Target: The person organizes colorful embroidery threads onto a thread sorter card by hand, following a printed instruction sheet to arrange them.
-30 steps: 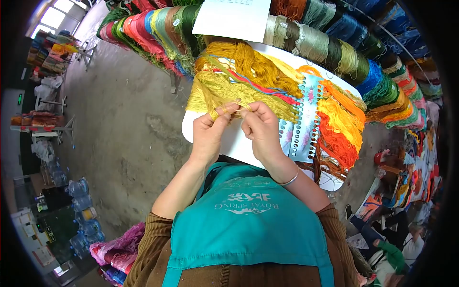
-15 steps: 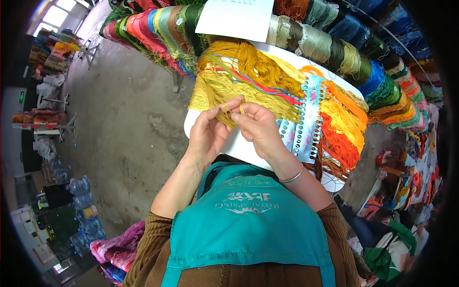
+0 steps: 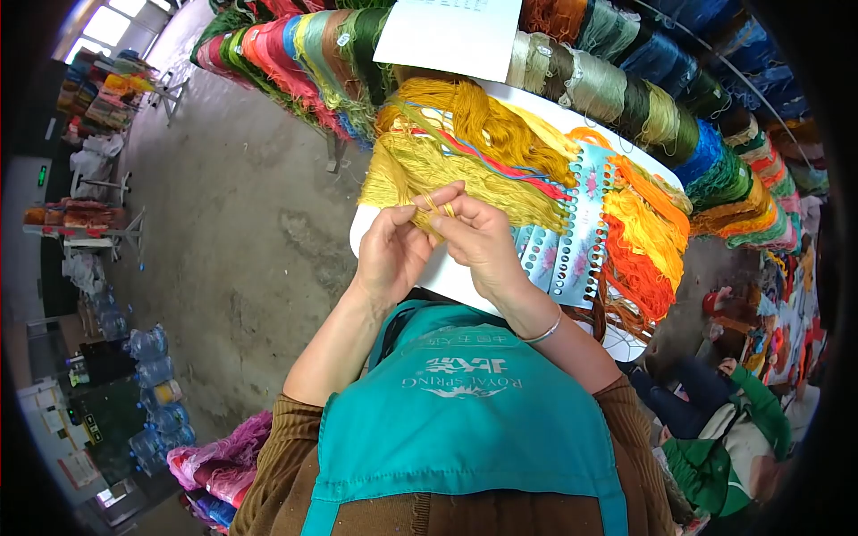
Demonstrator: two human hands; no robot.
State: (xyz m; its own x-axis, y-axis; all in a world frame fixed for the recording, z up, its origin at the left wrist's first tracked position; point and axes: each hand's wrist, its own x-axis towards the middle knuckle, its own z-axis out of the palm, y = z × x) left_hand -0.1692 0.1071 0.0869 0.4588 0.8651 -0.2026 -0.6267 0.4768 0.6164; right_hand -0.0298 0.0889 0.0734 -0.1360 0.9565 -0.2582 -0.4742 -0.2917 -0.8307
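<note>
My left hand point(image 3: 398, 255) is closed on a small bunch of olive-yellow thread point(image 3: 411, 196), which runs between its thumb and fingers. Close beside it, my right hand point(image 3: 484, 246) pinches a thin loop of the same thread, its fingertips nearly touching the left ones. Both hands are over the front of a white board point(image 3: 365, 230). Behind them lies a large olive-yellow skein point(image 3: 483, 183), with a golden-brown skein point(image 3: 500, 125) beyond it. To the right, punched thread cards point(image 3: 585, 196) carry yellow, orange and red threads point(image 3: 639, 234) through their holes.
Racks hung with coloured skeins point(image 3: 594, 87) run behind the board, and a white printed sheet point(image 3: 447, 40) rests against them. Grey concrete floor point(image 3: 232, 196) stretches to the left. Large water bottles point(image 3: 154, 371) stand at far left. At lower right is a person in green point(image 3: 715, 456).
My fingertips have drawn slightly closer together around the thread. The board and racks appear shifted a little to the right in view. More of the person in green shows at lower right.
</note>
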